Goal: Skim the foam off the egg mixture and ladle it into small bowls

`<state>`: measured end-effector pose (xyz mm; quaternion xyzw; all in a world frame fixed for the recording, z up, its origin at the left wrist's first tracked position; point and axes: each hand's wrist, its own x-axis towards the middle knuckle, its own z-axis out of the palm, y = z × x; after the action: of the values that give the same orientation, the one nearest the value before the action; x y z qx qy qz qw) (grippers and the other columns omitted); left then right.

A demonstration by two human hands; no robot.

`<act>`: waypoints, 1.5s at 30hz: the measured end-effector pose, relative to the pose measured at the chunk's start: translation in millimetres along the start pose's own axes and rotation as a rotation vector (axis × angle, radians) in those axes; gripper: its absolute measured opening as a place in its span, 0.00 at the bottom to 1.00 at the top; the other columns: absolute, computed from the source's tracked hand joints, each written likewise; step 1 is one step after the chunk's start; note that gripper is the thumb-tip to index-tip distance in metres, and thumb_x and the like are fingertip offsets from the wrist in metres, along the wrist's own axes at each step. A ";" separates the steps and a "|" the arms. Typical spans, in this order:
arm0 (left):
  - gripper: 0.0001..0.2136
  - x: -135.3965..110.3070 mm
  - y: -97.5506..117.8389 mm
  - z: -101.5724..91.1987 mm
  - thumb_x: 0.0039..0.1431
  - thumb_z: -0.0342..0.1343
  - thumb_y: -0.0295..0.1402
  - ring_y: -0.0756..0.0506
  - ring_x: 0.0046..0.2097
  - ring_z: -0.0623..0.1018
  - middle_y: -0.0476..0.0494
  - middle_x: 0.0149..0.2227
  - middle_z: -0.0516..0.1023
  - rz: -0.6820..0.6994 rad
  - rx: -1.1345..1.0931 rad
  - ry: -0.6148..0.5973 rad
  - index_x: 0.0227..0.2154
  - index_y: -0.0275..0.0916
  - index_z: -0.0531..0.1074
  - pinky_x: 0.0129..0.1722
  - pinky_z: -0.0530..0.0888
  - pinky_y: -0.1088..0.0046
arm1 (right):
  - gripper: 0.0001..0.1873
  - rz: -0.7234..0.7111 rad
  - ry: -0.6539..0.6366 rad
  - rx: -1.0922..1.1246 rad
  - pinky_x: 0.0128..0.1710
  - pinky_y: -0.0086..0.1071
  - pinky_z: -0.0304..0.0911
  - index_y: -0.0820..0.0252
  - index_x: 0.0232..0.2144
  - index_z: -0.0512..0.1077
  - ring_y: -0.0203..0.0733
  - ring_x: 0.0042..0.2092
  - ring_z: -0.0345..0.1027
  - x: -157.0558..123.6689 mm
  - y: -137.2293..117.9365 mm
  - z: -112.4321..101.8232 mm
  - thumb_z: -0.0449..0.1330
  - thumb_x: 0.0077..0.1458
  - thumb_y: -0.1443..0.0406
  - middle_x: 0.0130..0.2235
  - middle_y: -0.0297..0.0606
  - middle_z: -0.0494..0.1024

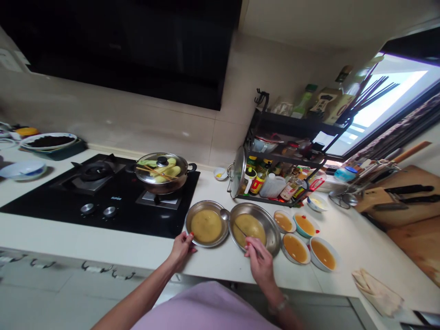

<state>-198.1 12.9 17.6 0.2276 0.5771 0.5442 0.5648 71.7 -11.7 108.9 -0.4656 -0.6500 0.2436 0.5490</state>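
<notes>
Two round steel bowls stand side by side on the white counter, each with yellowish liquid in it. My left hand [183, 247] grips the rim of the left steel bowl [223, 234] at its lower edge. In my right hand [260, 262] is the handle of a long metal spoon [225, 214]. The spoon slants over the right steel bowl [273, 229], its head above the place where the two rims meet. Several small bowls of orange-brown liquid, among them a white bowl [313, 259], sit just right of the right steel bowl.
A lidded pan [164, 185] with green and yellow vegetables sits on the black stove [137, 220]. Behind the bowls stands a black rack [292, 120] of bottles. A folded cloth [376, 293] and a knife block [374, 199] are at the right, a small dish [220, 177] near the wall.
</notes>
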 end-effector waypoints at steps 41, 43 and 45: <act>0.22 -1.3 -0.5 -0.8 0.38 0.68 0.47 0.54 0.19 0.67 0.58 0.16 0.63 0.004 -0.042 -0.009 0.20 0.39 0.61 0.19 0.75 0.75 | 0.24 0.495 0.529 0.203 0.24 0.35 0.66 0.63 0.36 0.72 0.42 0.24 0.70 0.6 7.9 -55.7 0.66 0.43 0.51 0.24 0.39 0.78; 0.22 -1.4 -0.9 -1.1 0.39 0.68 0.46 0.55 0.19 0.66 0.58 0.16 0.63 0.007 -0.057 -0.026 0.20 0.39 0.60 0.19 0.76 0.76 | 0.23 0.409 0.504 0.080 0.26 0.37 0.68 0.63 0.37 0.72 0.43 0.24 0.71 -4.4 11.3 -62.6 0.65 0.46 0.50 0.22 0.37 0.76; 0.21 -1.8 -0.8 -0.7 0.41 0.68 0.44 0.55 0.19 0.67 0.58 0.16 0.63 0.004 -0.072 -0.026 0.20 0.39 0.60 0.20 0.76 0.76 | 0.21 0.304 0.425 -0.046 0.27 0.37 0.69 0.63 0.37 0.74 0.42 0.24 0.71 -10.7 12.3 -67.3 0.62 0.50 0.51 0.22 0.37 0.76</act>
<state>-198.0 10.8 17.5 0.2153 0.5492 0.5629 0.5790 138.8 -28.6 112.3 -0.6110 -0.4480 0.2055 0.6194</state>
